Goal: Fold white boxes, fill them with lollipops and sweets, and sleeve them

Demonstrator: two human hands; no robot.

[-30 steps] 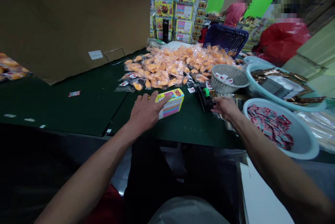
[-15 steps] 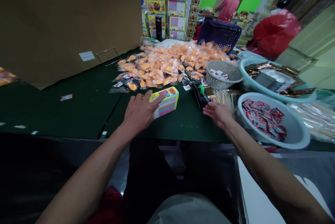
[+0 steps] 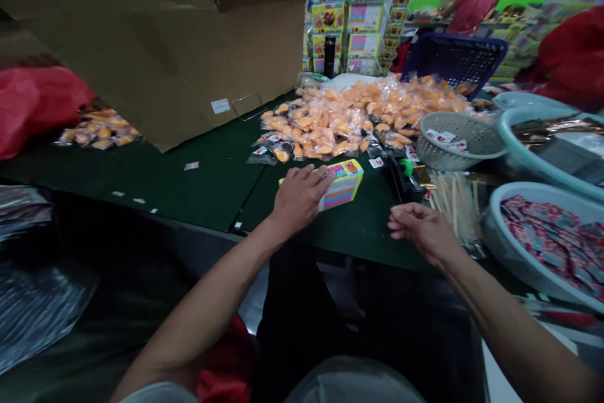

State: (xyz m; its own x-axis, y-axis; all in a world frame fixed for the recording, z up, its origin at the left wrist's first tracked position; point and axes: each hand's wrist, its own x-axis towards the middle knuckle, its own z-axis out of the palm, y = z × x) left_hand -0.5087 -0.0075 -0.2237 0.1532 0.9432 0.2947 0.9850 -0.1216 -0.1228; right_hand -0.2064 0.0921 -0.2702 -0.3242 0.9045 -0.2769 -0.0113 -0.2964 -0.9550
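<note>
My left hand (image 3: 302, 197) lies over a small yellow printed cardboard box (image 3: 343, 186), gripping it from above on the dark green table. To the right, a black tape dispenser (image 3: 403, 180) with a green hub stands on the table. My right hand (image 3: 421, 227) is just in front of the dispenser, thumb and fingertips pinched together. Whatever is between those fingertips is too small to make out. Behind the box spreads a big pile of orange pieces in clear wrappers (image 3: 330, 120).
A large cardboard carton (image 3: 189, 63) stands left. On the right are wooden sticks (image 3: 453, 198), a grey perforated basket (image 3: 460, 151), a bowl of red sachets (image 3: 500, 233) and a teal basin (image 3: 523, 123). A purple basket (image 3: 457, 54) leans behind. A person in pink (image 3: 479, 4) is in the background.
My right hand has drawn back from the tape dispenser toward me, its fingers now pinched. My left hand stays on the box. The view has swung left, so the scene sits farther right.
</note>
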